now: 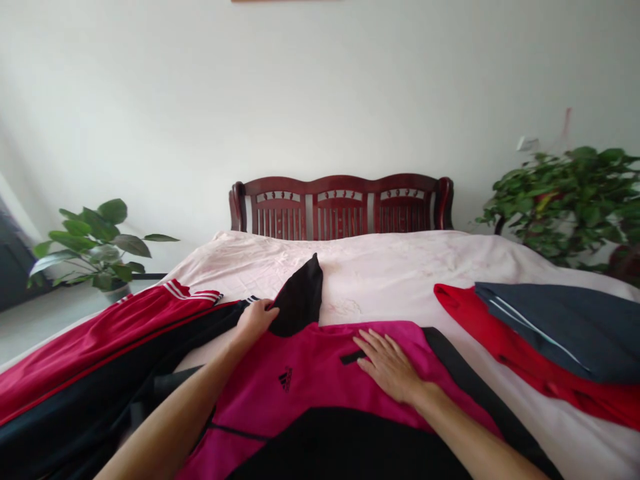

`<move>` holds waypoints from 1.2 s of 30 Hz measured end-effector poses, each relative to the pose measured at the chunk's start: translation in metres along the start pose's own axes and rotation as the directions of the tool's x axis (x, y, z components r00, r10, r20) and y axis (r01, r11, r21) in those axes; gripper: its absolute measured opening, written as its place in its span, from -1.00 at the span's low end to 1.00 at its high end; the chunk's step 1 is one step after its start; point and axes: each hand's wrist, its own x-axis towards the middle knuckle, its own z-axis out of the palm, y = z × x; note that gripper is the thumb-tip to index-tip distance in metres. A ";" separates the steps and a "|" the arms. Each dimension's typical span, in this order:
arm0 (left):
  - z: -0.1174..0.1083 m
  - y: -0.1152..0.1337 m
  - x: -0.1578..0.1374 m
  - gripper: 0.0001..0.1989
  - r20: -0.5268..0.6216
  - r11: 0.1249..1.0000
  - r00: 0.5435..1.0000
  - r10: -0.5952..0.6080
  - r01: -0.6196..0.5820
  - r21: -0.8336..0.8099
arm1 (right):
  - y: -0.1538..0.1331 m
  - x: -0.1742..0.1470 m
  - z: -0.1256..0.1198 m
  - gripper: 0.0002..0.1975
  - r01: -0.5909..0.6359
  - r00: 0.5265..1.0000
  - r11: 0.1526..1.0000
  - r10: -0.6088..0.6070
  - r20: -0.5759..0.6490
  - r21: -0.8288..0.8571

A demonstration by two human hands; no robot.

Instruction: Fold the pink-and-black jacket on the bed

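On the bed point(400, 267), at six o'clock, lies a pink jacket point(300, 380), its bottom cut off. The left hand point(256, 319) pinches its black hood point(300, 300). The right hand point(390, 365) presses flat, fingers open. Red clothes point(505, 340) lie at three o'clock.

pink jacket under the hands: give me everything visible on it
The pink jacket lies flat on the bed's pale pink sheet, chest up. Its fabric looks like smooth sportswear, magenta above a black lower panel, with black sleeves and a small black three-stripe logo. Its black hood points toward the headboard. The left hand grips the hood's edge; the right hand presses flat on the chest. Its left side meets a red and black jacket.
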 end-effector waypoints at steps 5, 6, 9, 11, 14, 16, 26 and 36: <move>0.028 0.017 -0.104 -0.70 0.304 0.830 0.794 0.527 -0.557 0.015 | -0.001 0.016 -0.007 -0.48 -0.108 0.986 0.931 0.144 -0.078 0.349; 0.032 0.015 -0.118 -0.65 0.343 0.804 0.765 0.546 -0.593 0.042 | -0.006 0.021 -0.011 -0.48 -0.119 0.977 0.889 0.185 -0.109 0.443; 0.034 0.007 -0.137 -0.56 0.362 0.798 0.770 0.525 -0.594 0.106 | -0.031 0.038 -0.023 -0.52 -0.082 0.961 0.801 0.222 -0.167 0.593; 0.032 0.005 -0.135 -0.57 0.366 0.789 0.762 0.535 -0.605 0.108 | -0.051 0.050 -0.027 -0.53 -0.065 0.969 0.841 0.181 -0.166 0.537; 0.031 0.008 -0.133 -0.61 0.384 0.771 0.743 0.547 -0.626 0.113 | -0.073 0.069 -0.025 -0.36 -0.159 0.964 0.861 0.241 -0.112 0.483; 0.034 0.007 -0.135 -0.60 0.363 0.786 0.759 0.541 -0.609 0.102 | -0.078 0.083 -0.023 -0.41 -0.249 0.943 0.799 0.329 -0.051 0.547; -0.034 -0.081 -0.018 -0.65 -0.195 0.974 0.974 -0.119 0.076 -0.216 | -0.046 0.121 -0.060 -0.47 -0.004 0.983 0.644 0.143 -0.116 0.765; -0.003 -0.033 -0.006 -0.68 0.000 0.976 0.982 0.189 -0.188 0.112 | 0.074 0.043 -0.070 -0.50 -0.228 0.973 0.968 0.225 0.043 0.108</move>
